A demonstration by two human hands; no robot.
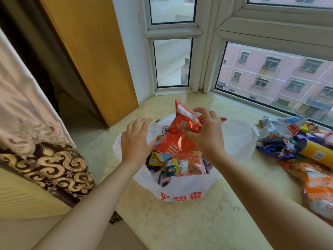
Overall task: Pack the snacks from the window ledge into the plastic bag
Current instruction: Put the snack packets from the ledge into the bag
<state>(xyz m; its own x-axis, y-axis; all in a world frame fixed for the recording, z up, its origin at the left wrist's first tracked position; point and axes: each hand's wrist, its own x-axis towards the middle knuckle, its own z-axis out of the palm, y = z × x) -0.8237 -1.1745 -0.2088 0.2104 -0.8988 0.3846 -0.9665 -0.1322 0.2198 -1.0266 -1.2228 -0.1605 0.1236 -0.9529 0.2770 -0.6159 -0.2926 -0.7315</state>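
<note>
So right now the right hand [207,136] is clamped around the upper part of a red snack packet [180,134], thumb on the near face and fingers curled over the far side, holding it upright with its bottom end already poking into the mouth of the white plastic bag [180,192]. Holding it near the top like that makes sense, since it lets the packet slide down end first instead of lying flat across the pile.

That bag sits on the marble window ledge [180,222] and looks pretty full already, with colourful packets stacked up near the rim. The left hand [137,139] is spread out with fingers relaxed, gripping nothing, right at the bag's left edge. I'd guess it's there to keep the floppy opening wide or steady the packet as it goes in.

Off to the right there's a loose heap of snacks [288,141] on the ledge, including a yellow tube [317,154] and an orange packet [317,184], well apart from the bag. So the job's maybe a bit past halfway, I reckon.
</note>
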